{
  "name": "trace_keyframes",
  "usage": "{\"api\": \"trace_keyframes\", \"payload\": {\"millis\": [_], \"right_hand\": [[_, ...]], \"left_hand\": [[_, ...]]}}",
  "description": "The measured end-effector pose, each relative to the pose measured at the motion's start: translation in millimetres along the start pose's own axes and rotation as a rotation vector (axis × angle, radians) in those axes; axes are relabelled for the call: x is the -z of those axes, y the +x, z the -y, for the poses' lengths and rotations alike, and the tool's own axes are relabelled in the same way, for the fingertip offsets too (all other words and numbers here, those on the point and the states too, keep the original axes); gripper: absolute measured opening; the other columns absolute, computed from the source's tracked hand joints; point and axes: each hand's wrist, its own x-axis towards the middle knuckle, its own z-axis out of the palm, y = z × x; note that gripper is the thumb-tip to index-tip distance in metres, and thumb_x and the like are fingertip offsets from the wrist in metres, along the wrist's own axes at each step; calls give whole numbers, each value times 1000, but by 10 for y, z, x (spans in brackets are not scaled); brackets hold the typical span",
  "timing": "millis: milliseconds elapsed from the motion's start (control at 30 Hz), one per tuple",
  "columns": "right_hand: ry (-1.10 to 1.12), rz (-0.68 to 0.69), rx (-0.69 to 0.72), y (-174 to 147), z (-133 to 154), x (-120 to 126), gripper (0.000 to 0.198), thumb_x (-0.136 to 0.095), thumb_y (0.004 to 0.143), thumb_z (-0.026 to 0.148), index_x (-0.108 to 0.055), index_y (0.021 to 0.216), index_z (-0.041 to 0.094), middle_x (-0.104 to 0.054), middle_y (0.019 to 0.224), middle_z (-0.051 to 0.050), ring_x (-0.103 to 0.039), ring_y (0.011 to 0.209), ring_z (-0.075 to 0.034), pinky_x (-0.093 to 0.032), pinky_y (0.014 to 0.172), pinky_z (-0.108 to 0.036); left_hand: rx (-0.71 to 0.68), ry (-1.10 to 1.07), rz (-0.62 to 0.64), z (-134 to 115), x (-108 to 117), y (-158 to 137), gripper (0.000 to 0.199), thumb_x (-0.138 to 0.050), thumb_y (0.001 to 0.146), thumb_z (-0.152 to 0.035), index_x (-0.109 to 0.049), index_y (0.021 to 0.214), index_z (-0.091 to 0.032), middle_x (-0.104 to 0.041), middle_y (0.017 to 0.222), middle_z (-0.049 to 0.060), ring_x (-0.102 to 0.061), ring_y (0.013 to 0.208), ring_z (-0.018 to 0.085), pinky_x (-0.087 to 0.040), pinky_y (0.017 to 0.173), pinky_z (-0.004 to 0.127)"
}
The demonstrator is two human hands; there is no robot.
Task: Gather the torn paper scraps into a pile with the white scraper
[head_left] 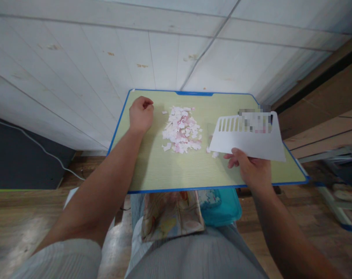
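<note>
A heap of small white and pinkish paper scraps [182, 131] lies on the middle of the pale green table [164, 170] with a blue rim. To its left, my left hand [141, 115] is closed in a loose fist above the tabletop; what its fingers hold, if anything, is hidden. At the right, my right hand [253, 170] grips the lower edge of a thin white sheet [248, 145] with the thumb on top. A row of slots runs along the sheet's far edge, partly blurred out. A few loose scraps [214, 154] lie by its left corner.
A white panelled wall [164, 58] with a hanging cable [205, 52] stands behind the table. Below the near edge are a patterned cloth [173, 221] over my lap and a turquoise plastic container [225, 211]. Brown wooden furniture [324, 104] borders the right side.
</note>
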Motion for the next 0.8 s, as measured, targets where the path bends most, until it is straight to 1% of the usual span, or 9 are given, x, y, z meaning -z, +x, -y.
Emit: {"api": "trace_keyframes", "payload": {"millis": [67, 100, 233, 267, 400, 533, 667, 800], "right_hand": [[-4, -5, 4, 2, -32, 19, 28, -83, 91, 45, -74, 77, 22, -80, 73, -7, -68, 52, -19, -59, 56, -33], [-1, -13, 9, 4, -41, 26, 29, -83, 91, 46, -74, 77, 22, -80, 73, -6, -68, 52, -19, -59, 56, -33], [21, 7, 12, 12, -20, 48, 35, -83, 91, 47, -68, 68, 25, -67, 57, -2, -71, 55, -22, -58, 54, -33], [30, -2, 5, 14, -6, 52, 36, -83, 91, 46, -67, 67, 25, -67, 56, -2, -71, 55, -22, -58, 54, -33], [53, -53, -12, 21, 21, 61, 31, -83, 89, 46, -71, 73, 23, -77, 66, -7, -68, 51, -21, -57, 51, -34], [8, 4, -4, 40, -47, 83, 33, -83, 90, 47, -70, 70, 24, -72, 58, -4, -73, 57, -24, -59, 55, -34], [-9, -12, -4, 60, -124, 116, 29, -80, 92, 43, -74, 72, 23, -78, 66, -5, -70, 54, -21, -58, 59, -34], [-61, -25, 37, 49, -155, 149, 36, -79, 94, 43, -70, 64, 24, -76, 64, -5, -74, 61, -23, -61, 69, -36]], "left_hand": [[3, 3, -5, -6, 1, -5, 13, -63, 80, -15, -65, 86, -27, -69, 88, 2, -66, 93, 24, -55, 97, 39], [4, 2, -7, -7, 1, -6, 13, -63, 80, -15, -65, 86, -27, -69, 87, 2, -67, 94, 24, -56, 96, 39], [7, -20, 4, 6, -4, -5, 12, -65, 81, -16, -64, 87, -27, -69, 88, 3, -67, 95, 25, -56, 97, 40], [5, -23, 4, 10, -7, -3, 12, -65, 81, -17, -64, 87, -27, -69, 89, 3, -68, 95, 25, -56, 97, 40], [-10, -16, -15, 12, -14, 1, 12, -65, 80, -18, -65, 87, -27, -69, 87, 2, -67, 94, 24, -57, 97, 40], [-11, -4, -21, -8, -12, -3, 14, -62, 79, -15, -65, 86, -27, -67, 85, 2, -65, 91, 23, -56, 94, 39], [-8, -1, -19, -18, -9, -5, 14, -62, 79, -14, -65, 86, -26, -68, 85, 2, -65, 89, 23, -56, 93, 39], [-13, -8, -19, -18, -8, -3, 14, -62, 80, -15, -65, 86, -27, -68, 84, 2, -65, 90, 23, -56, 91, 38]]}}
